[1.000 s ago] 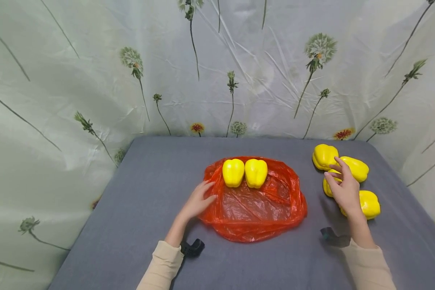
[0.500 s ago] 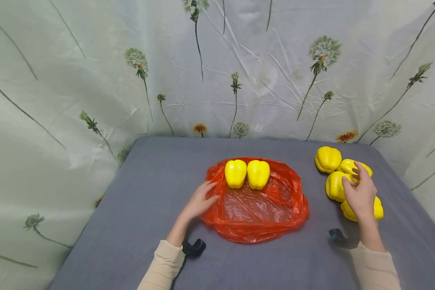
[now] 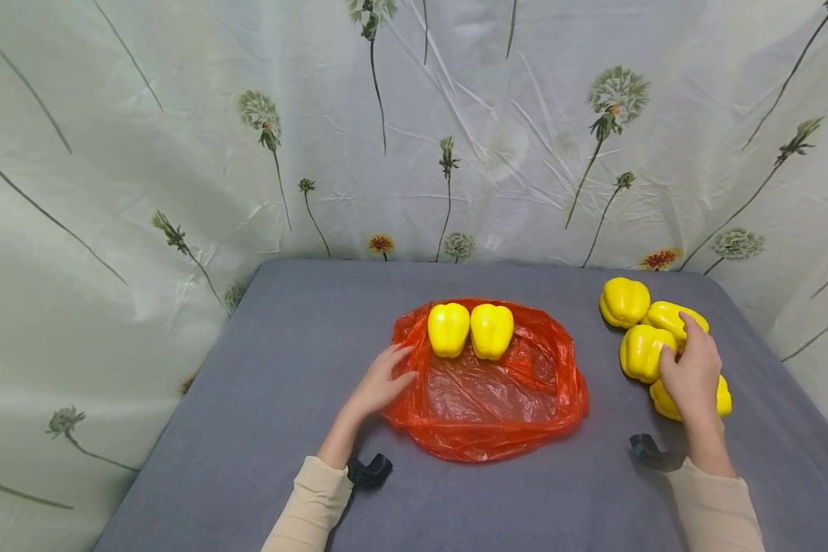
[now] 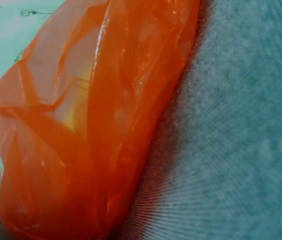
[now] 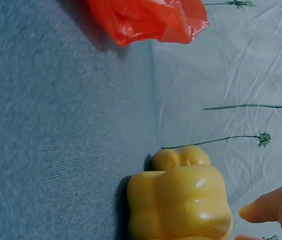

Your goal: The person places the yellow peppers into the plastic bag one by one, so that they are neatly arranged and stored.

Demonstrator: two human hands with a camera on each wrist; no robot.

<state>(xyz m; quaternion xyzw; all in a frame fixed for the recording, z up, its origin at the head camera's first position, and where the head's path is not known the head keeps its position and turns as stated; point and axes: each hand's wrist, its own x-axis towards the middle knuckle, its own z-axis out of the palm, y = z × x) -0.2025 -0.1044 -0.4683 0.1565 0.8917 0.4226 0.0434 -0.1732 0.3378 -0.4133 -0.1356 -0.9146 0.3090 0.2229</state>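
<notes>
My right hand [image 3: 693, 374], released, hovers near one glossy yellow bell pepper [image 3: 666, 315], its long axis running left to right; my loose left hand [image 3: 379, 382] touches the crinkled red plastic bag [image 3: 483, 441].

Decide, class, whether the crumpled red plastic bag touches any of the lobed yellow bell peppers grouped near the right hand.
Apart. The head view shows grey cloth between the red plastic bag and those yellow bell peppers.

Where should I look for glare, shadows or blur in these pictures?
Head: shiny creases in the flowered curtain; left wrist: soft focus, glints on the red bag, gray cloth tinted teal with fine ripples; right wrist: bright highlights on a yellow pepper, dark shadow beside it.
</notes>
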